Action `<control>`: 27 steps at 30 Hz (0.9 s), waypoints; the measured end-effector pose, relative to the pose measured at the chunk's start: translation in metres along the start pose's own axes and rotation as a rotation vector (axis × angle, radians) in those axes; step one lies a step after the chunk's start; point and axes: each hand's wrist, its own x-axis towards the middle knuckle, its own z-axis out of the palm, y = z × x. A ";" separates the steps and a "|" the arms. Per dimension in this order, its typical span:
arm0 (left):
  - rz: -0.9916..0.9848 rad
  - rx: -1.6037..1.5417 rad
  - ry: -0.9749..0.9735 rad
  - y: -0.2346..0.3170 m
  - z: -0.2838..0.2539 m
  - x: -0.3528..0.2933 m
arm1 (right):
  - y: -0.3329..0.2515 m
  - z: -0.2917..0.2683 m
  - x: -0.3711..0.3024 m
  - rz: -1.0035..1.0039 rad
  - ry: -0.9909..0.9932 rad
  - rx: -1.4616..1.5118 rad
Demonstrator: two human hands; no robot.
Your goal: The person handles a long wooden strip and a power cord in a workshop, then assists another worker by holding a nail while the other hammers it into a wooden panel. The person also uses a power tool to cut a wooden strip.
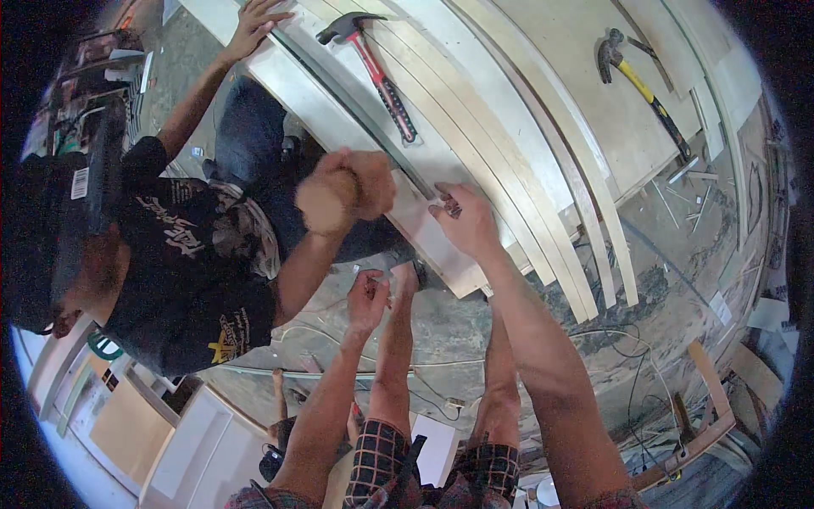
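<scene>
My right hand [469, 222] reaches over the near end of a long pale board [434, 240], its fingers curled at a narrow dark-edged strip [373, 127]. Something small and dark shows between thumb and fingers, too small to name. Lower and to the left, my left hand [368, 304] hangs above the floor with its fingers curled in; what it holds, if anything, is hidden. On the boards beyond lies a claw hammer [373, 76] with a red and dark patterned handle. Close to my right hand is a co-worker's hand [349, 188], smeared by motion.
A co-worker in a dark shirt [195, 246] leans in from the left, one hand [253, 27] on the board's far part. Long thin wooden strips [509, 161] run across the work surface. A yellow-handled hammer [640, 85] lies far right. Cables [636, 339] trail over the floor.
</scene>
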 end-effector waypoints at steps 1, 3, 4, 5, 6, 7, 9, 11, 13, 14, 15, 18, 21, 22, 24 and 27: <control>-0.013 0.023 -0.015 0.003 0.000 -0.001 | 0.002 -0.001 -0.001 -0.004 -0.006 0.014; -0.010 0.037 -0.055 0.012 -0.001 -0.002 | 0.009 -0.004 -0.005 -0.011 -0.021 0.046; 0.008 0.027 -0.083 0.016 0.000 0.000 | 0.012 -0.005 -0.006 0.007 -0.026 0.047; 0.025 0.015 -0.111 0.019 0.001 0.001 | 0.014 -0.006 -0.008 0.024 -0.033 0.048; 0.014 0.037 -0.113 0.022 0.003 0.001 | 0.015 -0.007 -0.009 0.042 -0.039 0.048; 0.003 0.059 -0.116 0.024 0.006 0.001 | 0.017 -0.007 -0.011 0.026 -0.020 0.064; 0.035 0.076 -0.119 0.016 0.007 0.001 | 0.017 -0.007 -0.016 -0.009 0.015 0.096; 0.120 0.065 -0.121 -0.009 0.007 0.000 | 0.019 -0.009 -0.019 0.009 -0.010 0.088; 0.072 0.114 -0.127 -0.024 0.007 -0.009 | 0.020 -0.010 -0.023 0.014 -0.010 0.092; 0.050 0.139 -0.134 -0.024 0.008 -0.011 | 0.023 -0.010 -0.025 0.011 0.005 0.099; 0.017 0.197 -0.146 -0.023 0.008 -0.013 | 0.025 -0.010 -0.026 0.008 0.019 0.106; -0.040 0.317 -0.150 -0.028 0.004 -0.020 | 0.029 -0.012 -0.027 0.031 -0.002 0.040; -0.022 0.288 -0.101 -0.035 0.002 -0.021 | 0.030 -0.011 -0.030 0.017 0.009 0.052; -0.026 0.253 -0.082 -0.037 0.001 -0.020 | 0.030 -0.012 -0.030 0.004 0.016 0.043; -0.054 0.195 -0.081 -0.034 -0.002 -0.016 | 0.033 -0.012 -0.032 -0.021 0.033 0.024; -0.084 0.157 -0.126 -0.018 -0.003 -0.007 | 0.037 -0.014 -0.035 -0.034 0.034 -0.012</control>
